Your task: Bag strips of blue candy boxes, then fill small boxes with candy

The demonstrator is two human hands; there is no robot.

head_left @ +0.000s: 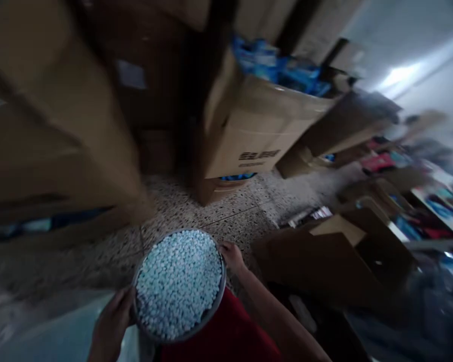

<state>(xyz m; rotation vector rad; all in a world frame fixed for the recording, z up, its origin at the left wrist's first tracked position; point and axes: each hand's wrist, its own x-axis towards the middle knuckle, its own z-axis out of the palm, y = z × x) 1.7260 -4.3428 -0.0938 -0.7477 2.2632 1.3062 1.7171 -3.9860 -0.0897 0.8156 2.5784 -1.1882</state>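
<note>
Between my two hands is a round, shallow basin [222, 289] with a grey rim, filled nearly to the top with small pale blue-white pellets [179, 281]. My left hand [115, 317] grips the rim at the lower left, fingers closed round it. On the other side, my right hand [232, 255] is closed on the rim at the upper right. The basin is held in front of my red clothing [226, 332], above the speckled floor. Its underside is hidden, and blur hides what exactly the pellets are.
Ahead stands a tall cardboard box [252, 125] with blue packets [275, 68] on top. A large carton [53, 125] rises at the left. An open box [324, 246] lies to the right, near cluttered shelving [434, 216]. Speckled floor tiles [219, 211] run between them. Pale plastic sheeting [56, 332] is at lower left.
</note>
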